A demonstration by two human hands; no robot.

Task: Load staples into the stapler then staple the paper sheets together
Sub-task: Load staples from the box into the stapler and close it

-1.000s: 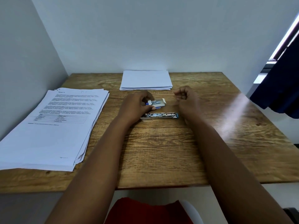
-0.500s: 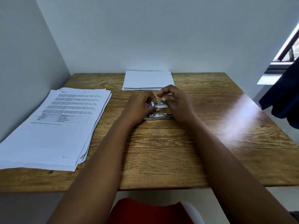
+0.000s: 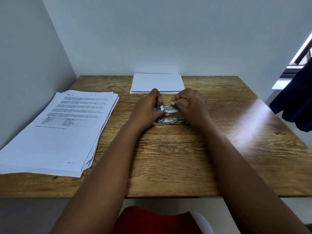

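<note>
Being gripped by left hand (image 3: 148, 110): staple box (image 3: 169, 109); right hand (image 3: 190, 107) fingertips pinching at contents. Strip risks being snapped, scattered near open stapler (image 3: 168, 121).

Stapler (image 3: 170, 121) before staple box (image 3: 170, 109); printed stack (image 3: 57, 130) left, blank sheets (image 3: 157, 82) behind.

Wooden table (image 3: 168, 162) bears printed stack (image 3: 64, 132), blank sheets (image 3: 157, 82), stapler (image 3: 170, 121).

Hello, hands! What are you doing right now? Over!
Left hand holds staple box; right hand fingers reach into it. Stapler lies on table, not yet loaded. Paper stacks untouched. Nothing in the way.
</note>
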